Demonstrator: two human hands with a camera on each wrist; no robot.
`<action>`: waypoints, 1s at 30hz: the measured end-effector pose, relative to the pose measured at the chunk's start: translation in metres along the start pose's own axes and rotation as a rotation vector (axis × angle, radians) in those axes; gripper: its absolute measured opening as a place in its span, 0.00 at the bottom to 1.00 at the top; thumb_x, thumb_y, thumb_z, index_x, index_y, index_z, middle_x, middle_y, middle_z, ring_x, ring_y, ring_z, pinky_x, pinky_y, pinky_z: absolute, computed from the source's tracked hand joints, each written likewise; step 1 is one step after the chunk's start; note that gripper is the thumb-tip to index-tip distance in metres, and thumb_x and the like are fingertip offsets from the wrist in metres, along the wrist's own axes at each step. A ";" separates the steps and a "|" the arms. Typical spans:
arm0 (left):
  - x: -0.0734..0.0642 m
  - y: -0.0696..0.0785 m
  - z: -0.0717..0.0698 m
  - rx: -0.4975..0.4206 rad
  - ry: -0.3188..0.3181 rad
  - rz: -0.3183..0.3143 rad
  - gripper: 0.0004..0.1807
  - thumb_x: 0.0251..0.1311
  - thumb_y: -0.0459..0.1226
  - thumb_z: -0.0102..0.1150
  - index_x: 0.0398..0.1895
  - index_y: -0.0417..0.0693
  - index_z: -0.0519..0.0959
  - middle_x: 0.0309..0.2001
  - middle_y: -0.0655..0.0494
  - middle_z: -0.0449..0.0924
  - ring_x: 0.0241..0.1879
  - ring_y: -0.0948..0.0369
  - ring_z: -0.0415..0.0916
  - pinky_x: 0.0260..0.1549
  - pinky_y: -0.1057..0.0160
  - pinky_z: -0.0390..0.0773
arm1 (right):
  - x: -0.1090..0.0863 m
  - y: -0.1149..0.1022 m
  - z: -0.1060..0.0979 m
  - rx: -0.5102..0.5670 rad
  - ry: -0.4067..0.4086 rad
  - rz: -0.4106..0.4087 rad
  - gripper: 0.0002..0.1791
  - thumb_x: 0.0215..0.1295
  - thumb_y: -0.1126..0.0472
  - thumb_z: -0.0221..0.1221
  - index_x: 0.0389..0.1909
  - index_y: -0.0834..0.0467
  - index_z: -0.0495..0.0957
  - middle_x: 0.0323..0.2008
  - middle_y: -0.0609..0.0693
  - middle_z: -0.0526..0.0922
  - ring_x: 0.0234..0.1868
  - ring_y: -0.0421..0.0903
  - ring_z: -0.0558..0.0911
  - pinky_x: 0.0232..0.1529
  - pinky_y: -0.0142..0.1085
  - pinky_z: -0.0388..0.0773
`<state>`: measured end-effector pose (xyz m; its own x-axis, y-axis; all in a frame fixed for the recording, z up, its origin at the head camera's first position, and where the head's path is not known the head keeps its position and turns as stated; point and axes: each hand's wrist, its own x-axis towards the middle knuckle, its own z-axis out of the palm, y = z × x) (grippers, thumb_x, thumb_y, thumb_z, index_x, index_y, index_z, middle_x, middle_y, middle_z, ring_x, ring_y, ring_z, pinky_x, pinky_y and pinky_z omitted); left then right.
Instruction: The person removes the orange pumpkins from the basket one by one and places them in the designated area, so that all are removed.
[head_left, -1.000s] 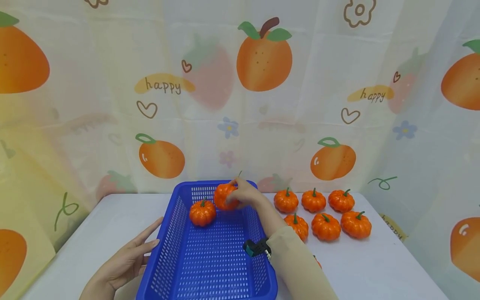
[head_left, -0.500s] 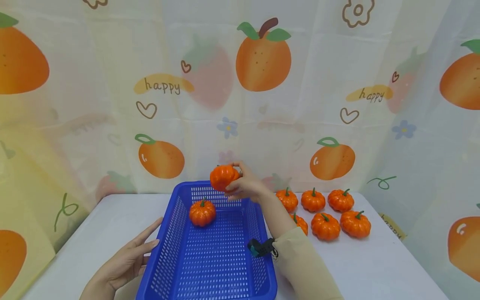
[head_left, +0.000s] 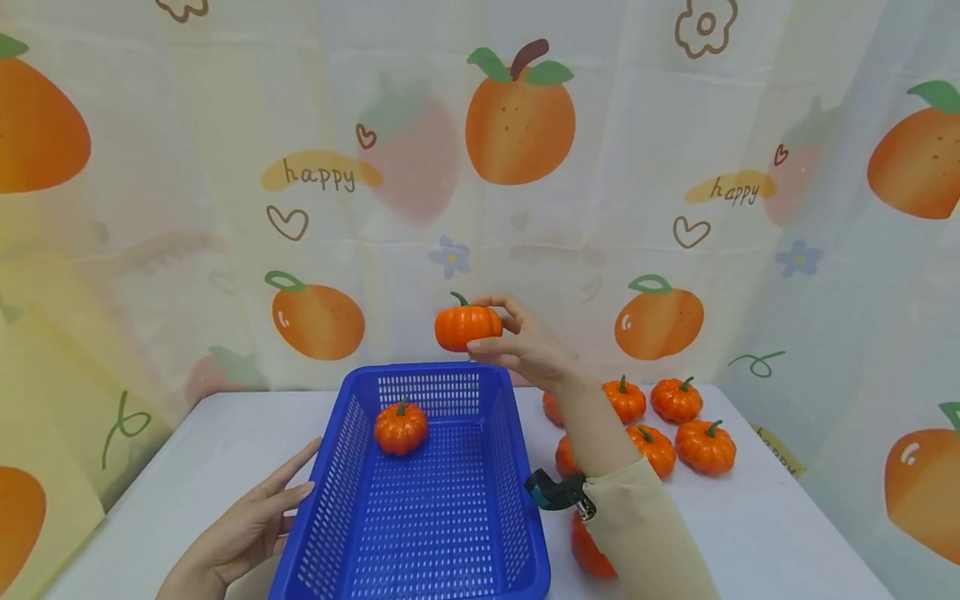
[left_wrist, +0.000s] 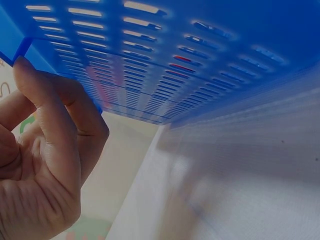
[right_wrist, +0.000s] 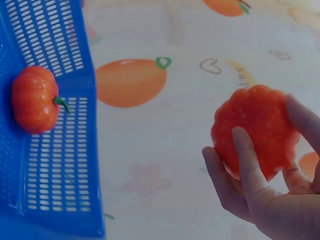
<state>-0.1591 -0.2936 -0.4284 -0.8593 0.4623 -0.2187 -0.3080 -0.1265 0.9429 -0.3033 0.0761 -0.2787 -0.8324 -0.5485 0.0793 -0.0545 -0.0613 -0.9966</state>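
My right hand point(head_left: 531, 350) holds a small orange pumpkin point(head_left: 467, 328) with a green stem, thumb below and fingers behind it, raised above the back right corner of the blue plastic basket point(head_left: 288, 554). In the right wrist view the fingers spread around the pumpkin's point(right_wrist: 252, 127) ribbed side. Another pumpkin point(head_left: 401, 429) sits inside the basket near its back left corner. My left hand point(head_left: 243, 529) is at the basket's left side with relaxed fingers; in the left wrist view a fingertip point(left_wrist: 24, 67) is right at the rim above the slotted wall.
Several more orange pumpkins point(head_left: 705, 447) stand in rows on the white table point(head_left: 772, 533) right of the basket, some partly hidden by my right arm. One pumpkin point(head_left: 591, 550) lies nearer, beside the sleeve. A fruit-printed curtain point(head_left: 412, 275) hangs behind the table.
My right hand has lifted the pumpkin up out of the basket and carried it slightly right, its stem turning upright. The left hand has stayed beside the basket.
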 end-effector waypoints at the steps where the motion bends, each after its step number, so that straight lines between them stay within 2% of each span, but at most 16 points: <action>1: 0.000 0.000 0.000 0.002 0.003 0.001 0.27 0.79 0.43 0.34 0.68 0.94 0.56 0.54 0.63 0.82 0.49 0.59 0.84 0.49 0.61 0.85 | -0.002 -0.001 -0.002 0.009 -0.002 -0.009 0.27 0.64 0.69 0.60 0.61 0.47 0.66 0.64 0.57 0.67 0.58 0.53 0.78 0.59 0.40 0.81; 7: 0.000 0.000 0.000 0.002 0.006 0.003 0.27 0.79 0.43 0.34 0.68 0.94 0.57 0.54 0.63 0.82 0.49 0.59 0.84 0.49 0.61 0.85 | -0.016 -0.008 -0.015 0.013 0.014 -0.056 0.18 0.69 0.63 0.57 0.56 0.47 0.69 0.61 0.56 0.69 0.54 0.53 0.81 0.57 0.38 0.82; 10: -0.001 -0.001 0.000 -0.004 -0.001 0.002 0.26 0.79 0.42 0.34 0.66 0.95 0.60 0.54 0.62 0.82 0.49 0.59 0.84 0.49 0.60 0.85 | -0.025 -0.011 -0.024 -0.011 0.021 -0.069 0.16 0.70 0.61 0.57 0.55 0.46 0.70 0.61 0.54 0.69 0.55 0.52 0.80 0.56 0.37 0.83; 14: -0.001 -0.001 -0.001 -0.004 -0.001 -0.002 0.26 0.79 0.43 0.33 0.65 0.96 0.60 0.54 0.63 0.82 0.49 0.58 0.84 0.49 0.60 0.85 | -0.038 -0.014 -0.038 -0.058 0.025 -0.087 0.14 0.69 0.63 0.57 0.52 0.45 0.71 0.62 0.52 0.69 0.59 0.50 0.76 0.55 0.36 0.83; 19: -0.001 -0.002 0.000 0.006 0.009 0.001 0.27 0.79 0.43 0.34 0.67 0.96 0.58 0.54 0.64 0.82 0.50 0.58 0.84 0.50 0.60 0.85 | -0.058 -0.009 -0.061 -0.115 0.032 -0.085 0.16 0.66 0.67 0.58 0.49 0.45 0.72 0.64 0.46 0.67 0.56 0.46 0.77 0.55 0.38 0.82; 25: -0.001 -0.001 0.000 0.004 0.016 0.002 0.27 0.79 0.43 0.34 0.69 0.94 0.55 0.55 0.64 0.82 0.51 0.58 0.84 0.51 0.60 0.85 | -0.081 0.005 -0.089 -0.195 0.058 -0.075 0.23 0.65 0.65 0.60 0.59 0.48 0.68 0.63 0.47 0.68 0.55 0.44 0.78 0.56 0.40 0.81; 30: 0.000 -0.002 0.000 0.000 0.018 0.007 0.26 0.79 0.43 0.34 0.66 0.95 0.59 0.54 0.64 0.82 0.50 0.58 0.84 0.50 0.60 0.85 | -0.097 0.018 -0.108 -0.237 0.092 -0.061 0.30 0.64 0.63 0.59 0.67 0.51 0.63 0.68 0.47 0.61 0.61 0.45 0.72 0.55 0.37 0.82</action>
<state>-0.1588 -0.2936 -0.4299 -0.8685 0.4459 -0.2163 -0.3018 -0.1297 0.9445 -0.2828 0.2183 -0.3061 -0.8697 -0.4709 0.1480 -0.2247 0.1107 -0.9681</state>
